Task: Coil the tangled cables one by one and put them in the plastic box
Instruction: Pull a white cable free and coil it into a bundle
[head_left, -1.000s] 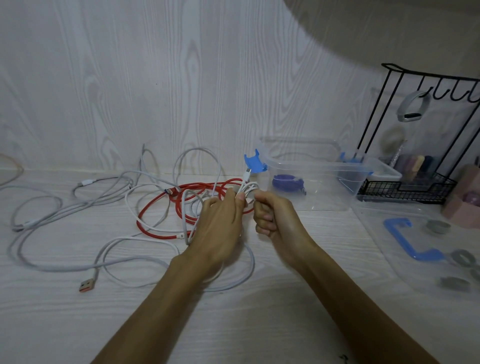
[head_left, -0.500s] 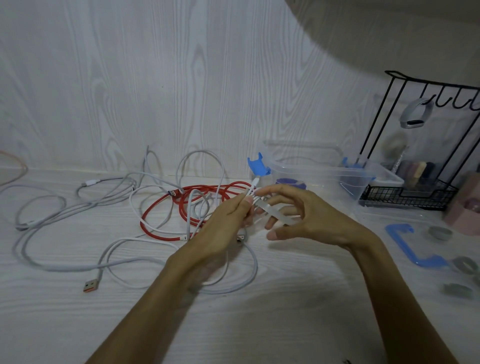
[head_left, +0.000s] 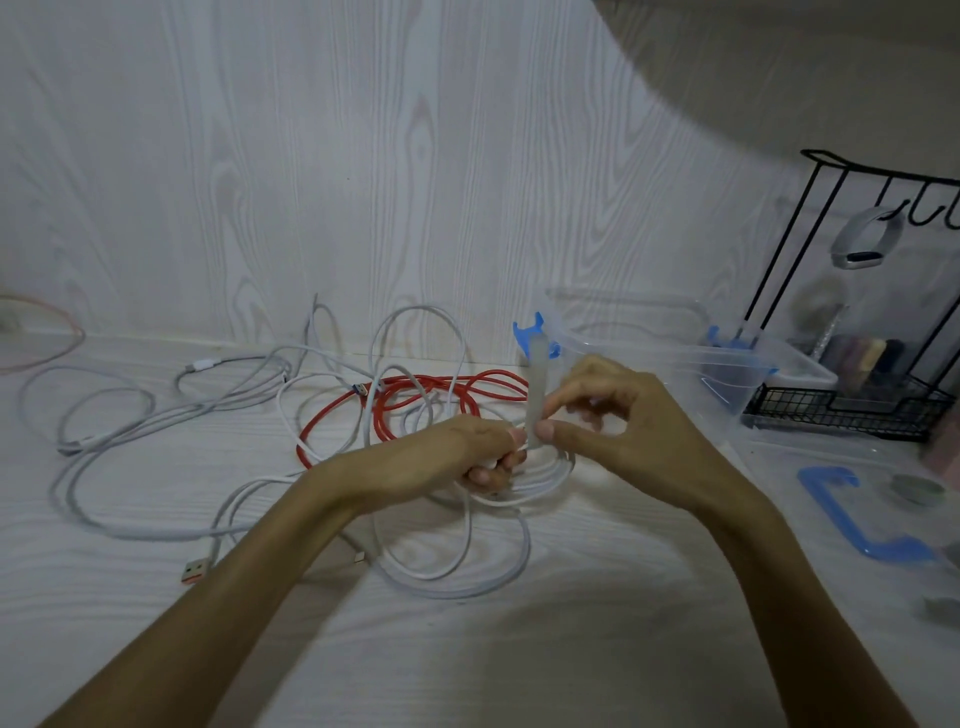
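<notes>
Two bare forearms reach up from the lower frame over the pale wood-grain table (head_left: 519, 665). At mid-frame the hands meet. The left hand (head_left: 457, 457) is curled round a bundle of white cable (head_left: 540, 480), whose loops spill below and right of its fingers. The right hand (head_left: 623, 421) pinches a pale translucent strap (head_left: 537, 384) between thumb and forefinger; the strap stands upright, its lower end at the left hand's fingertips. Just beneath the hands, more white loops lie on the table, and a red-tipped USB plug (head_left: 196, 570) rests at lower left. Behind the hands a red cable (head_left: 415, 397) lies tangled with grey-white cables (head_left: 156, 415) spreading left. At right centre stands the clear plastic box (head_left: 727, 364) with blue latches, open. Its lid with a blue handle (head_left: 857, 519) lies at the right edge. A black wire rack (head_left: 857, 410) stands at the far right against the wall.
</notes>
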